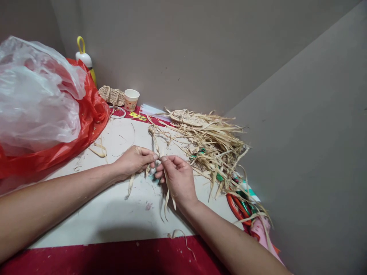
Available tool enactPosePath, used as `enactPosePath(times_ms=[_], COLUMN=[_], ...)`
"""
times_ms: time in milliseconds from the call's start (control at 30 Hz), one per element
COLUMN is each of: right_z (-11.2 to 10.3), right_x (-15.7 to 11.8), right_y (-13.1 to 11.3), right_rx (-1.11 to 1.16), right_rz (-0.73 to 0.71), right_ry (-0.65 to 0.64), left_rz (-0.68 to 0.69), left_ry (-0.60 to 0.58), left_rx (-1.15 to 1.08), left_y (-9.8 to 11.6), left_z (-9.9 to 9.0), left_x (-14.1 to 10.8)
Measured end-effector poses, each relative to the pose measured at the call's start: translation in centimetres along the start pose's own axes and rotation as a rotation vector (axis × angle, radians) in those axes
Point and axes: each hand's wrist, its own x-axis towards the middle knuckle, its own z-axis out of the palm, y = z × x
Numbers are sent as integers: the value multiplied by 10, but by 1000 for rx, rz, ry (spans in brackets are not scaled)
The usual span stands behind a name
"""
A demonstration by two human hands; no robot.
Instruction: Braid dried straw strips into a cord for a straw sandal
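Note:
Between my hands runs a braid of dry straw strips [155,142], its knotted loop lying away from me on the white board [120,217]. My left hand [137,159] pinches the strips near the braid's lower end, thumb against fingers. Close beside it, almost touching, my right hand [178,173] is closed on strips as well, with loose ends [168,198] hanging below the palm. Another strip end [130,185] dangles under my left hand. The fingers partly hide where the strips cross.
A heap of dry straw [220,141] with a small woven sandal [187,117] lies right. Red-handled scissors [237,208] are near the right edge. A plastic bag [40,99] fills the left. A paper cup [132,100], another woven sandal [111,95] and a bottle [84,58] stand by the wall.

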Motion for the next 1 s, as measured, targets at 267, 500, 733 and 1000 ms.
enactPosePath(times_ms=[267, 500, 733, 1000], right_z=[2, 3, 3, -28], right_x=[0, 2, 1, 15], right_y=[3, -1, -4, -33], right_rx=[-45, -61, -131, -410], right_rz=[94, 116, 51, -196], right_ry=[-87, -92, -181, -111], left_rz=[34, 23, -6, -41], left_ry=[-42, -66, 60, 119], left_rx=[25, 45, 88, 99], left_y=[0, 3, 5, 7], left_z=[1, 2, 4, -1], left_x=[-2, -4, -3, 0])
